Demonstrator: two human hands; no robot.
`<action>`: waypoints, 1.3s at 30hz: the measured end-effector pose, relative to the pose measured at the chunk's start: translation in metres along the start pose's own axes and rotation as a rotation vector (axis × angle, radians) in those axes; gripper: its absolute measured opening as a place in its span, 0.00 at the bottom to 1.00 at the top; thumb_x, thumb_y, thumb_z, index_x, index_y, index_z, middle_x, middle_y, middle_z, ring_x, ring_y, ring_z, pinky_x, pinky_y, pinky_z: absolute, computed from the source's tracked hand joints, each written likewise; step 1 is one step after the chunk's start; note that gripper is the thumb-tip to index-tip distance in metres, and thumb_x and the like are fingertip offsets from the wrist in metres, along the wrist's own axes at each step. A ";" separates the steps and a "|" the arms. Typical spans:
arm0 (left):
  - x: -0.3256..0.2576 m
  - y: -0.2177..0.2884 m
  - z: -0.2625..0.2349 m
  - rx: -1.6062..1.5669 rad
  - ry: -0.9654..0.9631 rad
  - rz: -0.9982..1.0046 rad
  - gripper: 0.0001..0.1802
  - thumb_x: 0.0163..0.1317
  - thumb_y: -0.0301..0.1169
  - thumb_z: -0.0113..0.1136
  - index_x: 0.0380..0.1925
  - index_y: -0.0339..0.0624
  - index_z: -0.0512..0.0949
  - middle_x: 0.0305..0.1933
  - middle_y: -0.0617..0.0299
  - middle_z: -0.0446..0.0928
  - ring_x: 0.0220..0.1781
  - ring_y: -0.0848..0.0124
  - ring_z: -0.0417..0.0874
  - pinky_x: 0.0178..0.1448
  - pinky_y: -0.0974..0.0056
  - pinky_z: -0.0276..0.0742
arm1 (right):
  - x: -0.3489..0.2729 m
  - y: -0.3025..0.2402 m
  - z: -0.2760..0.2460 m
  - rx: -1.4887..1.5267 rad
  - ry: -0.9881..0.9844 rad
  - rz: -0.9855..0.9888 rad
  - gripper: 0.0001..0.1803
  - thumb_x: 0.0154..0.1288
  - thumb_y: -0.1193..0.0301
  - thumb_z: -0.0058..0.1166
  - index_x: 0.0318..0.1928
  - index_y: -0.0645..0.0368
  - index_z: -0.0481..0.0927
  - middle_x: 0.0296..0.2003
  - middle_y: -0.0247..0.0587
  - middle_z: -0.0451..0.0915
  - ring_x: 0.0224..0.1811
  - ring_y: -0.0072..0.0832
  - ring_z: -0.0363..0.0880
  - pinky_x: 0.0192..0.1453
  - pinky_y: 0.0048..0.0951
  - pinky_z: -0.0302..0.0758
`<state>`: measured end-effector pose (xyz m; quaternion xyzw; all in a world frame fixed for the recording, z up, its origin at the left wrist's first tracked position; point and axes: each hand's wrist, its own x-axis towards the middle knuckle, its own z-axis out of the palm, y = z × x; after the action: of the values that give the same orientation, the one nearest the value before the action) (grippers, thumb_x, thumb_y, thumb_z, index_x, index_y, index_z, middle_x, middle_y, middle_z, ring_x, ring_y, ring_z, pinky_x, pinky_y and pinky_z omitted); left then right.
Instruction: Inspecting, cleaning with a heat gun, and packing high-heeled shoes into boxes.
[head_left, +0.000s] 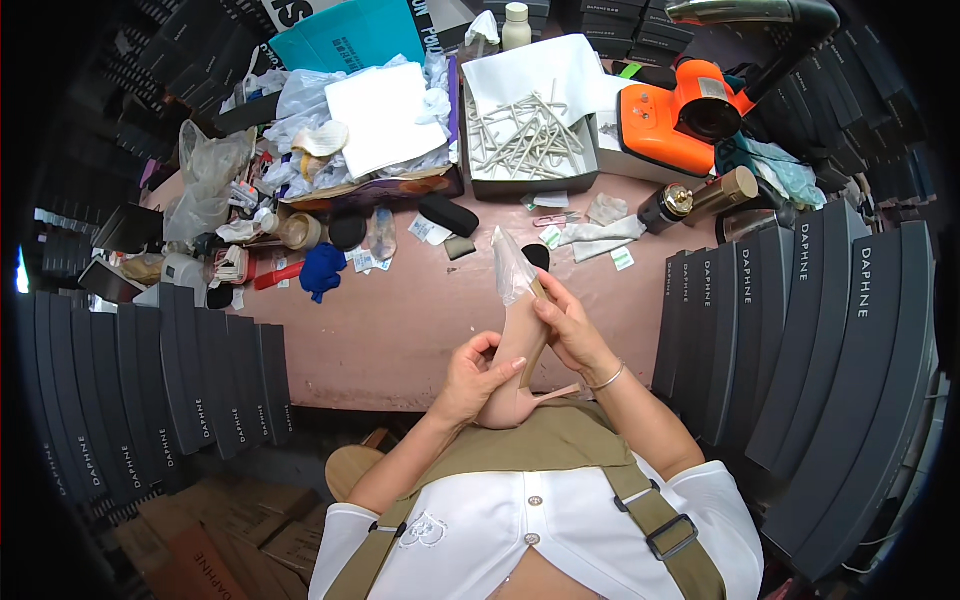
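Between my hands is a beige high-heeled shoe [521, 335], its toe pointing away from me and its slim heel toward my lap. Clear crinkled plastic [512, 270] covers the toe end. My left hand [474, 376] grips the shoe's rear part from the left, thumb lying across it. From the right, my right hand [570, 322] holds the shoe near its middle, just below the plastic, with the fingers by the sole edge. The heel end rests close to my olive apron [540, 440]. A round black object [537, 256] lies on the table just beyond my right fingers.
Dark grey shoe boxes stand in rows at right [770, 310] and left [150, 385]. At the back of the pink table [400, 330] are a box of pale sticks [530, 135], an orange machine [670, 115] and a carton of crumpled plastic [375, 188]. A blue cloth [322, 271] lies left.
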<state>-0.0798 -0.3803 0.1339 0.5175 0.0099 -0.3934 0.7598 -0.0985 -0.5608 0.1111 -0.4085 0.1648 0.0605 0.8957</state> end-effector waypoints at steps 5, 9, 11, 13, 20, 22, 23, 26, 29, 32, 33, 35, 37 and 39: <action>0.014 0.001 0.002 -0.025 0.028 -0.014 0.10 0.57 0.25 0.65 0.37 0.40 0.74 0.36 0.65 0.76 0.36 0.82 0.75 0.40 0.74 0.74 | 0.014 -0.003 -0.004 -0.002 0.032 0.076 0.40 0.65 0.62 0.57 0.69 0.65 0.52 0.62 0.45 0.65 0.62 0.28 0.65 0.64 0.28 0.64; 0.032 0.004 0.005 -0.035 0.098 -0.076 0.05 0.61 0.26 0.62 0.33 0.40 0.75 0.32 0.66 0.77 0.32 0.83 0.74 0.38 0.75 0.74 | 0.022 -0.004 -0.012 -0.048 0.015 0.107 0.41 0.65 0.59 0.56 0.69 0.66 0.52 0.62 0.44 0.65 0.62 0.27 0.64 0.64 0.28 0.64; 0.043 0.005 0.004 0.018 0.108 -0.107 0.05 0.63 0.27 0.60 0.31 0.40 0.75 0.30 0.67 0.76 0.31 0.83 0.74 0.36 0.76 0.73 | 0.027 0.001 -0.021 -0.208 0.034 0.123 0.40 0.68 0.55 0.52 0.71 0.62 0.50 0.64 0.45 0.61 0.64 0.28 0.62 0.63 0.29 0.65; 0.052 0.007 0.005 0.062 0.091 -0.085 0.05 0.64 0.29 0.59 0.31 0.40 0.75 0.30 0.68 0.76 0.30 0.84 0.74 0.36 0.76 0.72 | 0.037 -0.013 -0.034 -0.360 -0.065 0.125 0.39 0.69 0.54 0.50 0.71 0.61 0.50 0.67 0.46 0.58 0.64 0.29 0.62 0.63 0.29 0.65; 0.079 0.029 0.004 0.149 0.036 -0.028 0.07 0.66 0.31 0.56 0.33 0.39 0.75 0.31 0.69 0.76 0.31 0.85 0.73 0.35 0.76 0.70 | 0.133 -0.144 -0.105 -0.721 0.447 -0.477 0.32 0.67 0.59 0.53 0.65 0.65 0.62 0.61 0.47 0.68 0.60 0.30 0.69 0.59 0.29 0.69; 0.089 0.034 0.007 0.169 0.019 -0.016 0.07 0.67 0.31 0.55 0.35 0.39 0.75 0.31 0.70 0.76 0.31 0.85 0.72 0.36 0.76 0.69 | 0.172 -0.186 -0.144 -1.118 0.662 -0.733 0.33 0.63 0.60 0.56 0.63 0.64 0.65 0.56 0.53 0.72 0.55 0.40 0.72 0.57 0.34 0.71; 0.093 0.035 0.007 0.179 0.017 -0.008 0.07 0.67 0.31 0.55 0.36 0.38 0.75 0.32 0.70 0.76 0.31 0.85 0.72 0.36 0.76 0.69 | 0.190 -0.198 -0.157 -1.378 0.761 -0.907 0.33 0.60 0.60 0.58 0.62 0.64 0.66 0.52 0.57 0.73 0.52 0.46 0.74 0.55 0.39 0.72; 0.110 0.031 -0.003 0.238 -0.031 0.020 0.08 0.68 0.32 0.54 0.38 0.38 0.75 0.32 0.70 0.75 0.32 0.86 0.71 0.36 0.76 0.69 | 0.223 -0.210 -0.184 -1.860 0.882 -0.599 0.28 0.59 0.60 0.58 0.57 0.62 0.71 0.45 0.54 0.75 0.45 0.48 0.77 0.49 0.42 0.76; 0.133 0.034 0.001 0.233 -0.028 0.087 0.09 0.68 0.33 0.53 0.37 0.38 0.75 0.31 0.71 0.74 0.32 0.86 0.70 0.36 0.77 0.68 | 0.237 -0.211 -0.196 -1.942 0.973 -0.392 0.24 0.60 0.60 0.58 0.54 0.59 0.73 0.41 0.50 0.74 0.41 0.44 0.79 0.41 0.41 0.79; 0.174 0.057 0.017 0.224 -0.048 0.107 0.09 0.69 0.34 0.53 0.37 0.38 0.74 0.31 0.71 0.74 0.31 0.86 0.70 0.35 0.77 0.68 | 0.242 -0.211 -0.202 -1.964 0.989 -0.449 0.19 0.62 0.63 0.54 0.52 0.56 0.75 0.41 0.49 0.74 0.36 0.44 0.81 0.36 0.41 0.80; 0.192 0.062 0.023 0.184 -0.044 0.101 0.09 0.69 0.34 0.53 0.37 0.38 0.74 0.30 0.71 0.74 0.30 0.86 0.70 0.35 0.77 0.68 | 0.242 -0.213 -0.202 -1.941 0.999 -0.445 0.19 0.62 0.64 0.53 0.52 0.56 0.75 0.41 0.49 0.74 0.35 0.44 0.81 0.36 0.41 0.79; 0.234 0.070 0.039 0.115 -0.062 0.091 0.09 0.69 0.34 0.52 0.37 0.39 0.74 0.30 0.71 0.74 0.29 0.85 0.70 0.34 0.77 0.68 | 0.235 -0.215 -0.206 -1.863 0.980 -0.528 0.19 0.61 0.62 0.53 0.50 0.57 0.76 0.41 0.50 0.74 0.33 0.43 0.81 0.34 0.42 0.79; 0.280 0.082 0.050 0.140 -0.085 0.139 0.10 0.69 0.35 0.52 0.34 0.40 0.73 0.29 0.70 0.73 0.27 0.85 0.70 0.32 0.76 0.68 | 0.236 -0.212 -0.201 -1.891 0.965 -0.493 0.25 0.59 0.59 0.57 0.55 0.56 0.74 0.41 0.49 0.73 0.40 0.44 0.78 0.38 0.39 0.79; 0.320 0.096 0.065 0.153 -0.112 0.134 0.10 0.69 0.35 0.52 0.31 0.41 0.71 0.27 0.69 0.72 0.27 0.84 0.70 0.31 0.76 0.68 | 0.236 -0.210 -0.199 -1.913 0.958 -0.501 0.27 0.57 0.59 0.58 0.56 0.56 0.73 0.43 0.50 0.72 0.45 0.44 0.75 0.43 0.38 0.79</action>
<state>0.1738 -0.6051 0.1041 0.5507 -0.0972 -0.3696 0.7421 0.1250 -0.8547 0.0572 -0.9373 0.2928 -0.1851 0.0391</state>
